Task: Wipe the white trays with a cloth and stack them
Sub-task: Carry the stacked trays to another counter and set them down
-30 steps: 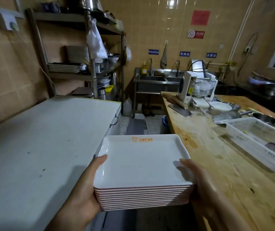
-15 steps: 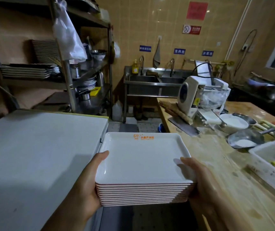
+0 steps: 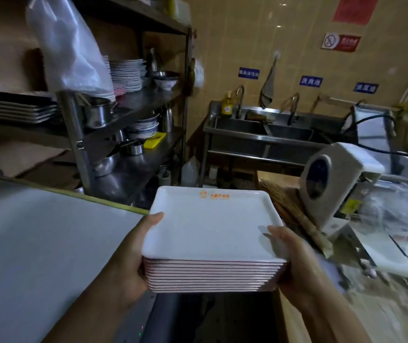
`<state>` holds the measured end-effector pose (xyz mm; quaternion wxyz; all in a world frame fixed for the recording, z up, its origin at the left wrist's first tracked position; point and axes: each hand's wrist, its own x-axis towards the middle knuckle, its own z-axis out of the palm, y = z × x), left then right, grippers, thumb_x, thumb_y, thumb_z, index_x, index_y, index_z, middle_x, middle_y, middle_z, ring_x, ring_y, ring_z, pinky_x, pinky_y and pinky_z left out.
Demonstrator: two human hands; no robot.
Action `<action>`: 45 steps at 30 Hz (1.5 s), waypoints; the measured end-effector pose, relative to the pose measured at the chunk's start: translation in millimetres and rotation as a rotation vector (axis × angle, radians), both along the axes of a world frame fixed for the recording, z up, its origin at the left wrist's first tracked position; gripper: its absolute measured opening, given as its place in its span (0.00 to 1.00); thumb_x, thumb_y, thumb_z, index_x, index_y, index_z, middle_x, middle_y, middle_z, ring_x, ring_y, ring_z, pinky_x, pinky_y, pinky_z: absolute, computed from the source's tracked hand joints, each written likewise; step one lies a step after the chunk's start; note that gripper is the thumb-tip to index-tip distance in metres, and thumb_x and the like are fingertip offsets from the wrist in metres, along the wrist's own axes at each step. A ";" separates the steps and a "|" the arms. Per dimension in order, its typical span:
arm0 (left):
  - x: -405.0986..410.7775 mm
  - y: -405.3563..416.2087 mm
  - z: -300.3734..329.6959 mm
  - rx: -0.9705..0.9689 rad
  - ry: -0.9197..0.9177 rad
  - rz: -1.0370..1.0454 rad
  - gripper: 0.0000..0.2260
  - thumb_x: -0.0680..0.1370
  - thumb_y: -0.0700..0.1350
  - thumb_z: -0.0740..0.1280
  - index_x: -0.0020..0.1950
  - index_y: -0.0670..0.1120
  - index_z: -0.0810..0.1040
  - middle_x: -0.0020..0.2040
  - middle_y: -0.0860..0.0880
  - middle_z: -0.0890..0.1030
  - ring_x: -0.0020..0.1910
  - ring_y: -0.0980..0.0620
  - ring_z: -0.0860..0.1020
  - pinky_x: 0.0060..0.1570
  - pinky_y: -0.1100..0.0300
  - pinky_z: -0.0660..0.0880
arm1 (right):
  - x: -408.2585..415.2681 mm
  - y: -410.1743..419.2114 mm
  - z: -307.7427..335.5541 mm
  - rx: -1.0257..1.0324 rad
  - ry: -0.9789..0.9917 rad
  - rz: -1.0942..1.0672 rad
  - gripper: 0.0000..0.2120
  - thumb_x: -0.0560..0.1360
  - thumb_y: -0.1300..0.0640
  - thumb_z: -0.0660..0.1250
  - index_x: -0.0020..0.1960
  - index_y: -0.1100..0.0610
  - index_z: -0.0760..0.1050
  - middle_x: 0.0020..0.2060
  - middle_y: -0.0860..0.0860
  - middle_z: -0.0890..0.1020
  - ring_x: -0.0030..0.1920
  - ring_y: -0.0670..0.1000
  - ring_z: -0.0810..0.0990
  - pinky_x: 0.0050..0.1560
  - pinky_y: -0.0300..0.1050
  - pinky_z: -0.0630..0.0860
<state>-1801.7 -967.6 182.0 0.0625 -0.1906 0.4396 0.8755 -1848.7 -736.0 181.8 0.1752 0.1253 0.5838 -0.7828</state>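
- Stack of white rectangular trays with reddish-brown edges (image 3: 213,276): held level in the air between a grey-white flat counter (image 3: 37,256) and a wooden worktable (image 3: 346,313); top tray bears an orange logo near its far rim
- Left hand (image 3: 133,258): clamped on the stack's left side, thumb lying over the top tray's rim, fingers under the stack and hidden
- Right hand (image 3: 294,258): clamped on the stack's right side, thumb on the top tray's rim, fingers hidden beneath
- Metal shelving rack (image 3: 133,115): behind the counter, loaded with plates, bowls and steel pots
- Stainless steel double sink (image 3: 262,134): against the tiled wall
- White machine (image 3: 334,184): on the worktable, right of the stack
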 end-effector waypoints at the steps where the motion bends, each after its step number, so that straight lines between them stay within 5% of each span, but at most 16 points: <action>1: -19.2 -2.1 -1.9 0.005 -0.004 0.000 0.22 0.63 0.55 0.70 0.54 0.48 0.82 0.51 0.43 0.84 0.47 0.41 0.83 0.48 0.45 0.77 | -19.4 -1.4 -1.1 -0.003 -0.008 0.019 0.12 0.71 0.52 0.65 0.49 0.58 0.78 0.33 0.55 0.82 0.29 0.54 0.80 0.30 0.44 0.74; 11: -229.8 -46.9 -16.7 0.082 0.003 -0.038 0.12 0.66 0.51 0.69 0.39 0.45 0.86 0.43 0.42 0.85 0.36 0.42 0.83 0.31 0.49 0.79 | -225.7 -44.7 -11.8 -0.012 0.022 -0.001 0.13 0.72 0.53 0.64 0.52 0.60 0.75 0.32 0.57 0.82 0.29 0.56 0.80 0.35 0.47 0.76; 16: -330.0 -72.0 -2.6 0.073 -0.001 -0.056 0.13 0.69 0.52 0.67 0.32 0.46 0.85 0.38 0.44 0.85 0.32 0.44 0.83 0.28 0.49 0.79 | -324.4 -69.6 -5.9 -0.015 0.029 -0.053 0.16 0.71 0.52 0.65 0.55 0.61 0.75 0.40 0.60 0.82 0.36 0.59 0.81 0.39 0.51 0.77; 21: -416.9 -91.1 4.9 0.065 -0.018 -0.046 0.12 0.66 0.53 0.68 0.41 0.45 0.83 0.39 0.42 0.84 0.33 0.43 0.83 0.34 0.48 0.80 | -420.3 -91.5 -2.0 -0.033 0.051 -0.023 0.13 0.72 0.53 0.64 0.52 0.61 0.76 0.37 0.58 0.82 0.36 0.58 0.80 0.41 0.50 0.74; 25: -486.8 -100.6 3.0 0.026 -0.019 0.029 0.12 0.65 0.53 0.69 0.33 0.45 0.85 0.37 0.43 0.84 0.31 0.45 0.83 0.35 0.50 0.80 | -500.4 -105.7 -5.2 -0.053 0.078 0.020 0.09 0.72 0.55 0.63 0.44 0.60 0.77 0.31 0.55 0.82 0.29 0.54 0.80 0.34 0.45 0.74; 29: -557.4 -103.5 1.2 0.032 0.005 0.093 0.13 0.61 0.53 0.69 0.36 0.45 0.85 0.39 0.43 0.84 0.33 0.45 0.83 0.39 0.51 0.79 | -586.5 -112.8 -5.5 -0.069 0.101 0.089 0.09 0.73 0.55 0.63 0.46 0.60 0.77 0.32 0.56 0.83 0.29 0.54 0.82 0.31 0.45 0.76; 36: -660.6 -114.8 6.4 0.057 -0.014 0.159 0.17 0.62 0.54 0.68 0.44 0.45 0.82 0.41 0.41 0.84 0.33 0.42 0.83 0.31 0.50 0.80 | -712.9 -135.8 6.6 -0.080 0.059 0.224 0.07 0.73 0.55 0.64 0.45 0.58 0.77 0.30 0.56 0.83 0.28 0.55 0.81 0.36 0.48 0.76; 41: -725.7 -142.8 8.7 0.015 -0.041 0.229 0.15 0.67 0.55 0.68 0.31 0.45 0.85 0.37 0.42 0.84 0.30 0.42 0.82 0.29 0.47 0.79 | -789.5 -170.3 9.9 -0.067 0.073 0.289 0.08 0.74 0.54 0.63 0.46 0.57 0.77 0.31 0.56 0.83 0.29 0.56 0.82 0.36 0.49 0.76; 45: -772.2 -177.9 3.1 0.023 -0.020 0.300 0.18 0.72 0.55 0.66 0.31 0.44 0.85 0.38 0.41 0.84 0.30 0.42 0.83 0.25 0.48 0.78 | -847.8 -212.2 10.5 -0.089 0.089 0.339 0.08 0.75 0.55 0.62 0.49 0.58 0.77 0.36 0.58 0.85 0.36 0.58 0.82 0.44 0.52 0.77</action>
